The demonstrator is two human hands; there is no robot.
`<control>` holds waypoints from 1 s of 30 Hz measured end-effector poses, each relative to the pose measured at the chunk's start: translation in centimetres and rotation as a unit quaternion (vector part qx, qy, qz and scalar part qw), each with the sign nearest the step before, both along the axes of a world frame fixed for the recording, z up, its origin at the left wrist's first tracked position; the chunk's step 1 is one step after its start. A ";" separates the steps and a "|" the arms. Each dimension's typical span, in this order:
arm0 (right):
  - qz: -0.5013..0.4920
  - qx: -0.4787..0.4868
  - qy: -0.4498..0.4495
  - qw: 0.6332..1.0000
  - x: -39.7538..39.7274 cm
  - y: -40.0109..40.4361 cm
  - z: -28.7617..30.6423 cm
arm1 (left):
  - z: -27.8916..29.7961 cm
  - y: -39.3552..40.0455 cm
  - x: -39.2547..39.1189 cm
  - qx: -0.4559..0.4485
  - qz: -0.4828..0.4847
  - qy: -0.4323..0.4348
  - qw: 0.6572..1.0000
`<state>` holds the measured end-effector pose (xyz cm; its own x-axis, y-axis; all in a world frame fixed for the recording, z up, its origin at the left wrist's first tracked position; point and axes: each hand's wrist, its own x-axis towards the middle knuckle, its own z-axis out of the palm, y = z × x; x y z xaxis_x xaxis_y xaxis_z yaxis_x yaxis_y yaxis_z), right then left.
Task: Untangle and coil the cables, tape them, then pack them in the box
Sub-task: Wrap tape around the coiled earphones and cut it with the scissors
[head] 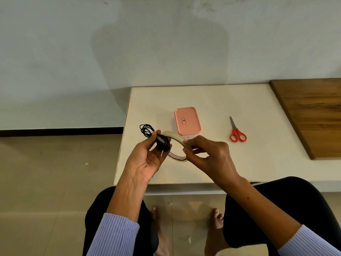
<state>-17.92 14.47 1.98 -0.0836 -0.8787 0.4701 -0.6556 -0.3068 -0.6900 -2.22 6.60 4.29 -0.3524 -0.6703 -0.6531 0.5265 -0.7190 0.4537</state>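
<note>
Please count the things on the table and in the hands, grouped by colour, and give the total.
Black: 1, the cable, held in the left hand.
Pink: 1, the box.
Red handles: 1, the scissors.
Pale, clear: 1, the tape roll, held by the right hand.
Total: 4

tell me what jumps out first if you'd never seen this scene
The two hands at the table's near edge: the left hand grips a coiled black cable, and the right hand pinches a tape roll. Behind them sits a closed pink box, with red scissors to its right.
</note>
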 end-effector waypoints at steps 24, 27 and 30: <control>0.032 0.073 0.016 0.997 0.2 -0.6 0.4 | 0.1 1.7 -1.5 -0.176 -0.048 -0.208 0.961; 0.027 0.080 0.010 0.996 0.1 -0.5 0.4 | 0.1 1.8 -1.6 -0.179 -0.045 -0.212 0.960; 0.027 0.080 0.012 0.996 0.0 -0.5 0.5 | 0.1 1.8 -1.7 -0.176 -0.046 -0.217 0.959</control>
